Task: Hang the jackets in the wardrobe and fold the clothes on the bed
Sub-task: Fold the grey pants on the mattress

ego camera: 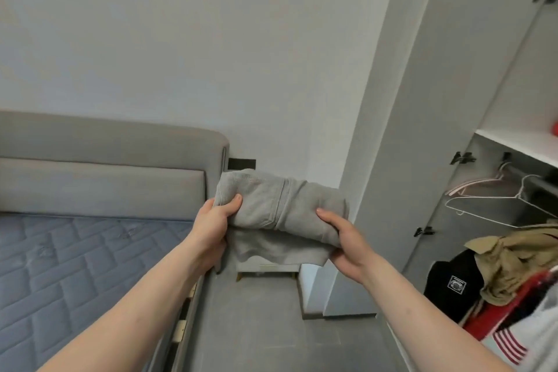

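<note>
Both hands, left hand (216, 217) and right hand (344, 238), grip a folded grey garment (277, 208), its long axis running left-right.

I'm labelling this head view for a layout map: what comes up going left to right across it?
mattress → headboard → left hand → grey garment → right hand → wardrobe door → hangers → khaki jacket

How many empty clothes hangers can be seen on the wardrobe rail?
2. A pale pink wire hanger hangs at the rail's left end, and a white wire hanger hangs just right of it, lower in the picture. The rail runs out of view, so more may be hidden.
</note>
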Demonstrator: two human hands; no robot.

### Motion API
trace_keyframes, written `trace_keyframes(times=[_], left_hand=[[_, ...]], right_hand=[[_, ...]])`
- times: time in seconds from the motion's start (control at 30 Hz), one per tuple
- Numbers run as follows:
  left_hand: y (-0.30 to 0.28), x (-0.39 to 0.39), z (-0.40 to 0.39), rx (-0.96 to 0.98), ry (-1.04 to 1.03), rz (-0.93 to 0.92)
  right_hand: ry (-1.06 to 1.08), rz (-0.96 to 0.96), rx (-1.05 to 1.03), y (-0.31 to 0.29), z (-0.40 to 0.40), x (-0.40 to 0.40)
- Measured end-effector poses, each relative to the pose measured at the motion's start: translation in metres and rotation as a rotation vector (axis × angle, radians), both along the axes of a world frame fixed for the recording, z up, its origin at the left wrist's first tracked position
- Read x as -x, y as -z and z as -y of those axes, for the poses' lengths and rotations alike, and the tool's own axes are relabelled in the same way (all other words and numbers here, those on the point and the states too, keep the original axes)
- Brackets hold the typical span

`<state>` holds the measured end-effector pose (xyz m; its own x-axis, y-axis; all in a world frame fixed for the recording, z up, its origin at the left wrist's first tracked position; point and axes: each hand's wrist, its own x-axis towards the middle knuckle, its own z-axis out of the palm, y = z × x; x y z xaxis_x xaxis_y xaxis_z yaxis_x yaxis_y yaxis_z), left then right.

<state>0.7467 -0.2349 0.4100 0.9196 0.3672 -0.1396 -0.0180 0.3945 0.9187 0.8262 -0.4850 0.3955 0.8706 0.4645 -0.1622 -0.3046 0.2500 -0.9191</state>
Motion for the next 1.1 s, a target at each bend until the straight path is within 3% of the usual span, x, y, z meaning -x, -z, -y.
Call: trace_keyframes(times=[0.4,0.73,0.97,1.1], left_hand=[[-0.075,-0.200,0.112,-0.069,0.231,0.104],[-0.131,-0.357,0.177,-0.139,0.648,0.177],[-0.163,-0.416,0.266,-0.260,0.921,0.184],[-0.177,-0.438,0.317,-0.244,0.941,0.187]], right_hand=[[0.373,0.143,0.009,-0.072,0.112,-0.131],[0.741,0.203,0.057,-0.133,0.175,-0.208],[1.058,0.226,0.096,-0.159,0.243,-0.214],[1.178,0.244,0.118,-0.171,0.283,-0.224]])
